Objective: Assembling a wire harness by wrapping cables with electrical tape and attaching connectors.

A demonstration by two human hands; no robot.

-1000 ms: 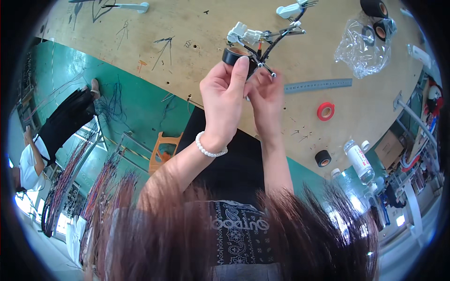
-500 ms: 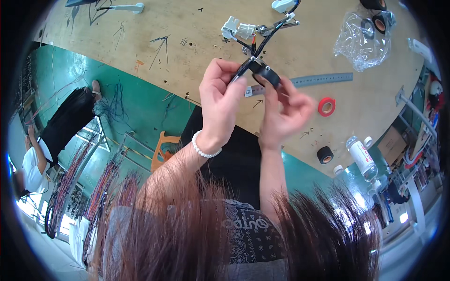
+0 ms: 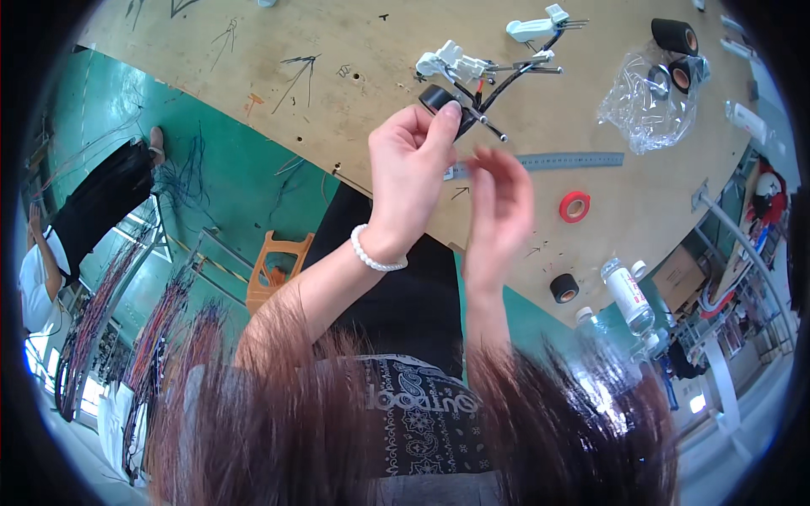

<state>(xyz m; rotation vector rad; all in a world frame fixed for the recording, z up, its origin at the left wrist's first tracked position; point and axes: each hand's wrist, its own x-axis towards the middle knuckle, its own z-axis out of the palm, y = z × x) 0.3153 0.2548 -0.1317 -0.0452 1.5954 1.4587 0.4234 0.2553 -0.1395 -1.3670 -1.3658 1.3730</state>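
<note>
My left hand (image 3: 413,164), with a white bead bracelet at the wrist, is closed, its thumb and fingers pinching a black-wrapped wire harness (image 3: 504,88). A roll of black tape (image 3: 436,98) sits at its fingertips, against the bundle. Just right of it, my right hand (image 3: 502,207) is slightly blurred; its fingers are curved and apart, with nothing visible in them. Beyond the hands, the harness branches toward white connectors (image 3: 456,62) and a white plastic piece (image 3: 530,30). Metal prongs (image 3: 491,126) stand by the bundle. The pinched stretch is partly hidden by my thumb.
A steel ruler (image 3: 565,160) lies right of my hands on the wooden table (image 3: 337,126). Nearby are red tape (image 3: 575,207), black tape (image 3: 564,288), a plastic bag (image 3: 645,105) with rolls and a bottle (image 3: 628,295). An orange stool (image 3: 274,270) and another person (image 3: 46,274) are at left.
The black tape roll has passed from my right hand to the left side of the bundle, at my left fingertips. My right hand has drawn back, and the view has shifted a little.
</note>
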